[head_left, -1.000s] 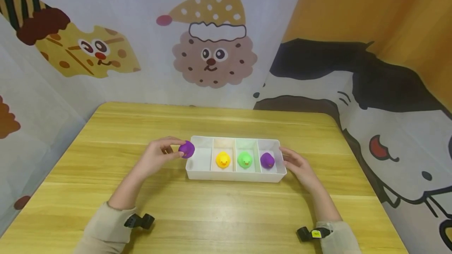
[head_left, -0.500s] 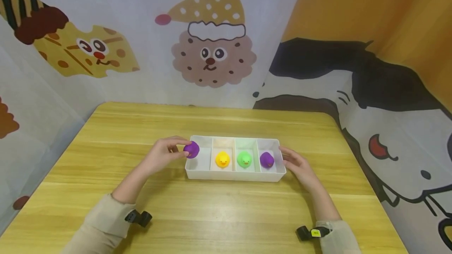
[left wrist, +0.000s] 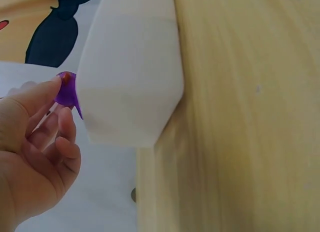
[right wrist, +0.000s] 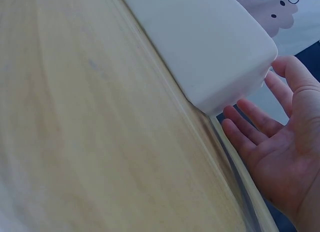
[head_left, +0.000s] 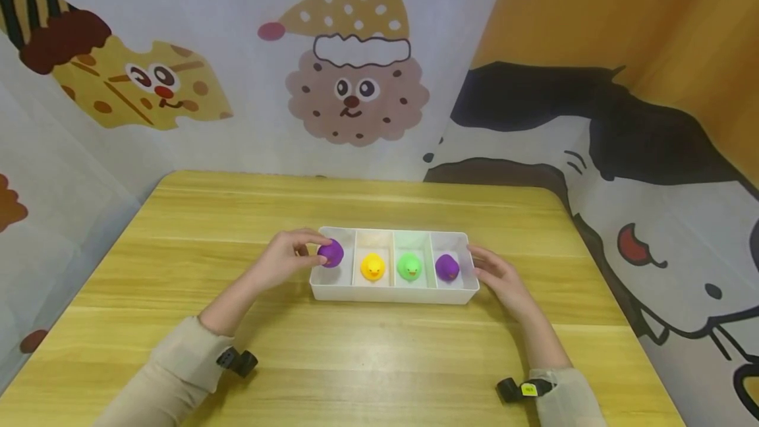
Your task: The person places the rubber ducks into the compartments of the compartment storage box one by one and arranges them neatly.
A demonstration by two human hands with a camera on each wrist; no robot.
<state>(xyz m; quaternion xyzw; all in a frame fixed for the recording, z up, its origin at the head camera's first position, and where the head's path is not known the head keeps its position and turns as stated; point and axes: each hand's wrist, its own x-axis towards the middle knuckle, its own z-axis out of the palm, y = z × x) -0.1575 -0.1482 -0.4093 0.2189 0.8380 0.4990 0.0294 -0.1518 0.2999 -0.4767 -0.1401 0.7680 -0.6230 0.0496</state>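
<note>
A white divided box (head_left: 394, 294) stands on the table with its compartments in a row. Between thumb and fingers, my left hand (head_left: 288, 257) pinches a purple rubber duck (head_left: 331, 254) over the leftmost compartment. The left wrist view shows the duck's orange beak (left wrist: 65, 78) just above the box rim. A yellow rubber duck (head_left: 373, 267), a green rubber duck (head_left: 410, 267) and a second purple duck (head_left: 447, 268) sit one to a compartment, left to right. At the box's right end, my right hand (head_left: 501, 280) touches the end wall with loosely extended fingers.
The wooden table (head_left: 367, 354) reaches back to a cartoon-printed curtain (head_left: 249, 150) that hangs along its far edge and both sides. Each sleeve carries a small black wrist camera, one on the left (head_left: 237, 362) and one on the right (head_left: 524, 389).
My left hand has carried the purple duck rightward, from the box's left rim to over the leftmost compartment. The right hand has stayed at the box's right end.
</note>
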